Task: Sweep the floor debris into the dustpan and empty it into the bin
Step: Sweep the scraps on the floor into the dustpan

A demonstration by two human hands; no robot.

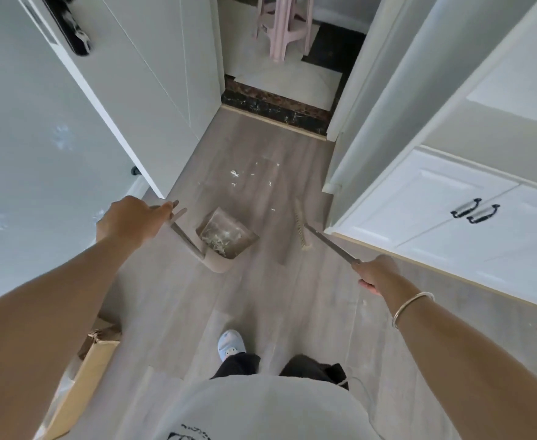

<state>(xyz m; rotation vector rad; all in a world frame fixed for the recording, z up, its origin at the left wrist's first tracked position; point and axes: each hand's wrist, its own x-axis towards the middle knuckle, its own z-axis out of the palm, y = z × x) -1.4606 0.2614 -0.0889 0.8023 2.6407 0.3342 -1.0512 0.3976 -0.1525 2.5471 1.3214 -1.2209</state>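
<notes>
Your left hand [127, 222] is closed around the top of the dustpan handle [183, 238], which slants down and right to the dustpan [226, 239] on the floor [292, 312]. The pan sits near the middle of the hallway, its mouth facing far and right, and pale debris [219, 239] lies heaped inside it against the back wall. Your right hand [376, 274] is wrapped tight around the broom handle [332, 246]; a bracelet [411, 308] circles that wrist. The handle runs up and left to the broom head [302, 228], which stands just right of the pan, apart from it, bristles toward the floor. More scraps [251, 177] lie scattered on the floor farther off, beyond the pan and broom, short of the dark threshold [276, 114]. Past the threshold a pink stool [281, 27] stands on pale tiles. An open white door [54, 106] fills the left side, and a white cabinet [470, 223] with two dark pulls is on the right. Near left, behind your left forearm, sits a cardboard box [83, 385]. One slipper [230, 344] shows below the pan, near the middle
</notes>
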